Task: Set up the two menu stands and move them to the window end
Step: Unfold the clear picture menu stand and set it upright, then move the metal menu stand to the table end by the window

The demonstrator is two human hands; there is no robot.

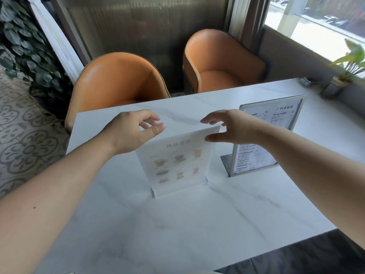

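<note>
A clear acrylic menu stand (178, 165) with pictures of drinks stands upright in the middle of the white marble table (177, 224). My left hand (132, 131) hovers at its top left corner, fingers curled and apart, holding nothing. My right hand (231, 125) is at the top right corner, thumb and fingers spread on either side of the top edge; whether they touch it is unclear. A metal-framed menu stand (264, 135) with printed text stands upright to the right, partly hidden by my right forearm.
Two orange armchairs (122, 82) (221, 62) stand beyond the table's far edge. A small potted plant (339, 80) sits at the window end on the right, below the window (325, 26). Dark leafy plants (25, 48) fill the left. Patterned floor lies left of the table.
</note>
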